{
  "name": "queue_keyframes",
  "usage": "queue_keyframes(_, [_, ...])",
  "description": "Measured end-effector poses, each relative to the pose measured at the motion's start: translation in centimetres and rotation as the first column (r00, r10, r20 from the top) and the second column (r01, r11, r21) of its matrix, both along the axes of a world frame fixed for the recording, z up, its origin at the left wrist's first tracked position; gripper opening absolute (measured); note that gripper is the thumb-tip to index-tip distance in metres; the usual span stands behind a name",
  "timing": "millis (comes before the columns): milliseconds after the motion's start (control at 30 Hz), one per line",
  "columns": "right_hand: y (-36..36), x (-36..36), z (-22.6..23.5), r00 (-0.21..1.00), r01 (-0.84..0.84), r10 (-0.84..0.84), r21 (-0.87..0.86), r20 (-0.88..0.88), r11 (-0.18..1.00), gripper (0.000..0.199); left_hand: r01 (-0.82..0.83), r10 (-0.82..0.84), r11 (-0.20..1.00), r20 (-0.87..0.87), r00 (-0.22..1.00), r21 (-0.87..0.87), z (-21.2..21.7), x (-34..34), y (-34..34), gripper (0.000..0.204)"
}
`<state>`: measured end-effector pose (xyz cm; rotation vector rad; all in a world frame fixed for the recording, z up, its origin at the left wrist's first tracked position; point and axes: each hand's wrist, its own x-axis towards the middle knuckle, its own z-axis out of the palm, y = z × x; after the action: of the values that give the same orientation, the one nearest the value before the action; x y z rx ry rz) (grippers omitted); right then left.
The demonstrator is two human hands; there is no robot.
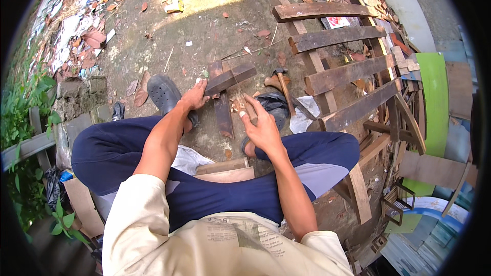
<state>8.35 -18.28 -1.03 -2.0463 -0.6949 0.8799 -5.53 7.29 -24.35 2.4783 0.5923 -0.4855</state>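
Note:
My left hand [194,97] grips the near left end of a short dark wood block [230,78], holding it over another wood piece [223,115] that lies on the ground. My right hand [265,130] is closed around the wooden handle of a knife [250,108]. Its thin, edge-on blade runs up to the block and seems to meet it near the middle; the exact shape of the blade is hard to make out. Pale wood chips [237,106] lie just below the block. A hammer [286,94] with a wooden handle rests on the ground to the right.
On the right stands a ladder-like frame of wooden slats [337,39]. My grey clog [163,93] is left of the block, and white plastic [305,115] lies beside the hammer. Broken concrete blocks [79,94] and plants [30,92] are at left. Dry leaves and litter cover the far ground.

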Motion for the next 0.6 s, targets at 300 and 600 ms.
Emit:
queue_keyframes(300, [0.9,0.2,-0.9,1.000,-0.011,0.010,0.079,0.012,0.997,0.051,-0.215,0.115,0.921,0.301,0.947,0.324,1.9,-1.1,-8.8,0.064])
queue_keyframes(600, [0.8,0.3,-1.3,1.000,0.000,0.000,0.105,0.000,0.994,0.051,-0.274,0.169,0.919,0.346,0.923,0.282,0.5,-2.3,-7.2,0.058])
